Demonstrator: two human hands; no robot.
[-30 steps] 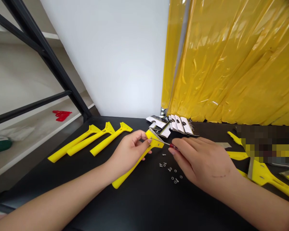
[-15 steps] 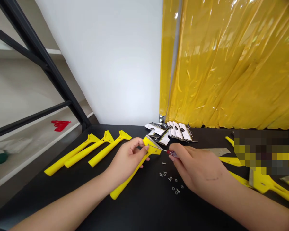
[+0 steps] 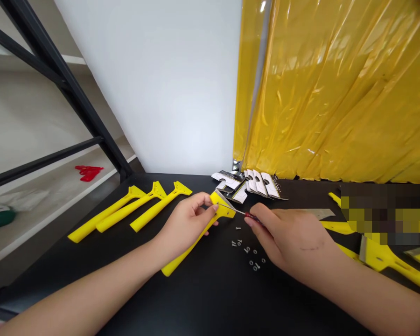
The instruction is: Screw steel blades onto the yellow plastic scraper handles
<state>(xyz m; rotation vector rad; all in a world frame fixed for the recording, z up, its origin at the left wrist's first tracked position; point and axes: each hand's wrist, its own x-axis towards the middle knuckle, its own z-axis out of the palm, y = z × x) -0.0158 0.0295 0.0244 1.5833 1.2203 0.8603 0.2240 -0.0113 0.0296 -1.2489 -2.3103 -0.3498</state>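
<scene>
Nearest: the left hand (image 3: 185, 228) held a yellow scraper (image 3: 196, 239), its handle angled down toward the near edge of the black surface (image 3: 196, 298). Its fingers (image 3: 201, 201) curled closed around the scraper's flared head, thumb side uppermost. A thin metal blade (image 3: 224, 199) sat on that head; whether it was fastened could not be told. The right hand (image 3: 290, 238), just right of the scraper, pinched a small red-handled screwdriver (image 3: 252, 218) in a narrow grip, its shaft reaching left to the scraper's head. The tip's exact contact was too small to tell.

Just below and right of the scraper, small screws and washers (image 3: 247, 250) lay loose, about a dozen. Left of it, three yellow handles (image 3: 126, 210) lay side by side, with no blades visible on them. Right of it, further yellow scrapers (image 3: 381, 254) lay in a pile, at least one carrying a blade, partly hidden by a blurred patch.

Beyond the scraper stood white-and-black packaging cards (image 3: 247, 186). Farther off: a yellow plastic curtain (image 3: 336, 93) to the right, and to the left a black shelving frame (image 3: 66, 93) with a red item (image 3: 88, 173) on a shelf.
</scene>
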